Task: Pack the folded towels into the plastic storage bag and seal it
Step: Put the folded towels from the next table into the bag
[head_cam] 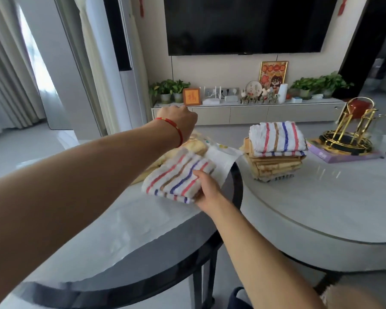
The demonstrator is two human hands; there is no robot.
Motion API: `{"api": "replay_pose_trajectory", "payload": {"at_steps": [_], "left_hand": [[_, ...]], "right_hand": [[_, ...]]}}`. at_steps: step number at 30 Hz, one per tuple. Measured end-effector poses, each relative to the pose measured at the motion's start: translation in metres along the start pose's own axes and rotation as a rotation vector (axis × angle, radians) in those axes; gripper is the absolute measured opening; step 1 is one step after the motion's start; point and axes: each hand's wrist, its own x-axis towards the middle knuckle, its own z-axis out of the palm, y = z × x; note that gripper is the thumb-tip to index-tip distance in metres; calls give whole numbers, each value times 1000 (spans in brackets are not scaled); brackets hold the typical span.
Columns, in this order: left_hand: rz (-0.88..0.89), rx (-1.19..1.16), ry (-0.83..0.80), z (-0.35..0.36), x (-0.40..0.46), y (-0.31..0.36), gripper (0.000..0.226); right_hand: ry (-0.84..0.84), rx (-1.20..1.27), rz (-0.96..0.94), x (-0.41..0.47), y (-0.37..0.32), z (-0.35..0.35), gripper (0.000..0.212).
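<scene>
- While the right hand (206, 188) grips a folded white towel with red, blue and brown stripes (178, 177), the clear plastic storage bag (218, 157) lies just beyond it.
- Left hand (178, 121) is raised above the bag, fingers curled; whether it pinches the bag I cannot tell.
- Stack of folded towels (276, 150) sits well right of both hands.

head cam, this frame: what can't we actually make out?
- Left hand: fingers face away in the head view, so what they grip is hidden.
- Plastic storage bag: its mouth is behind the left forearm and the striped towel held by the right hand; open or sealed is unclear.
- Towel stack: layers blur, count unreadable.
</scene>
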Motion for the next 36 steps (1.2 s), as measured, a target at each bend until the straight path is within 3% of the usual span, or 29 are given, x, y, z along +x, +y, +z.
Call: {"api": "replay_pose_trajectory", "payload": {"at_steps": [3,5,7,9,12,18,23,25,28,31,36], "left_hand": [[34,15,29,-1,2,-5,22],[33,-6,44,-1,3,-8,19],[31,-31,56,-2,2,-10,17],[42,-47,63,0,-2,-9,15],[78,-27,64,3,-9,-7,14],[87,-57,85,10,-12,-15,18],[83,-137,71,17,-12,-17,21],[64,-212,37,22,-12,-13,26],[18,-344,-8,31,-11,-1,29],[-12,-382,-31,41,-9,10,29],[-28,-452,-67,54,-2,23,28]], "right_hand": [[243,-378,-195,5,25,8,56],[233,-702,-418,-1,47,17,65],[184,-1302,-653,9,61,22,62],[49,-1742,-592,29,58,18,60],[-4,-1943,-367,63,49,6,62],[161,-2014,-320,112,30,-2,64],[70,-1993,-326,106,19,1,72],[80,-1902,-575,82,11,-7,63],[130,-1601,-1103,34,-2,-40,28],[329,-1450,-1240,4,-33,-86,29],[851,-1291,-987,30,-121,-154,20]]}}
